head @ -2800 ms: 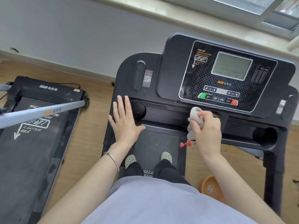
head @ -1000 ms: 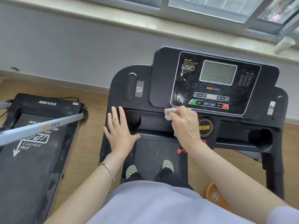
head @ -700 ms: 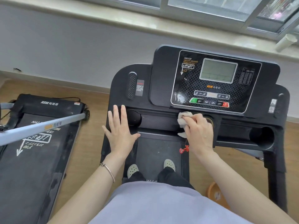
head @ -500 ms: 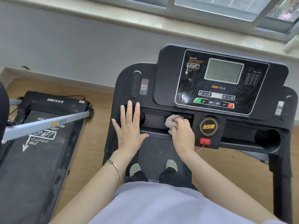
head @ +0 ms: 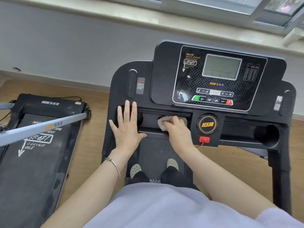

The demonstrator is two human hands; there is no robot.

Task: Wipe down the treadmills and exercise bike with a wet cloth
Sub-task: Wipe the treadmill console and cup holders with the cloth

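Daylight pours in from the window (head: 213,5) at the far edge, soft and even, and the sill (head: 115,15) below it runs pale, close to washed out. No hard shadows anywhere; the wall (head: 65,46) sits in flat grey. The treadmill console (head: 220,78) catches a dull sheen, with a whitish shiny patch at its near left corner. The cloth (head: 162,124) reads pale, little texture. The wide lens bows the sill and the floor (head: 93,137) line toward the edges, and the fine print comes out soft.
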